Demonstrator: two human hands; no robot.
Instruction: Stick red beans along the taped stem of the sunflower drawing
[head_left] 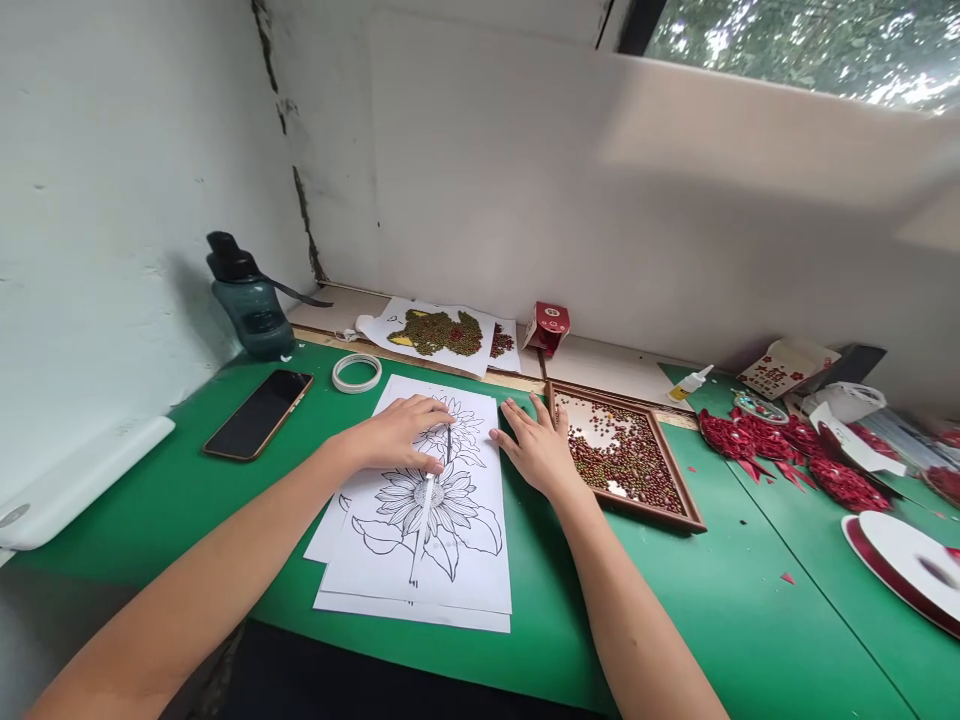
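A stack of white sheets with a sunflower line drawing (439, 520) lies on the green table (675, 600) in front of me. My left hand (397, 435) rests flat on the upper left of the top sheet, fingers stretched towards the flower. A thin white strip runs down the drawing from under its fingertips. My right hand (536, 445) lies open and spread at the sheet's right edge, just left of a brown wooden tray (679, 500) of small dark red beans.
A dark phone (259, 413), a roll of white tape (357, 372) and a dark water bottle (247, 298) stand left. A finished bean picture (439, 332) and a red carton (547, 327) lie behind. A glue bottle (690, 383), red ribbon pieces (795, 450) and a ribbon spool (911, 565) are right.
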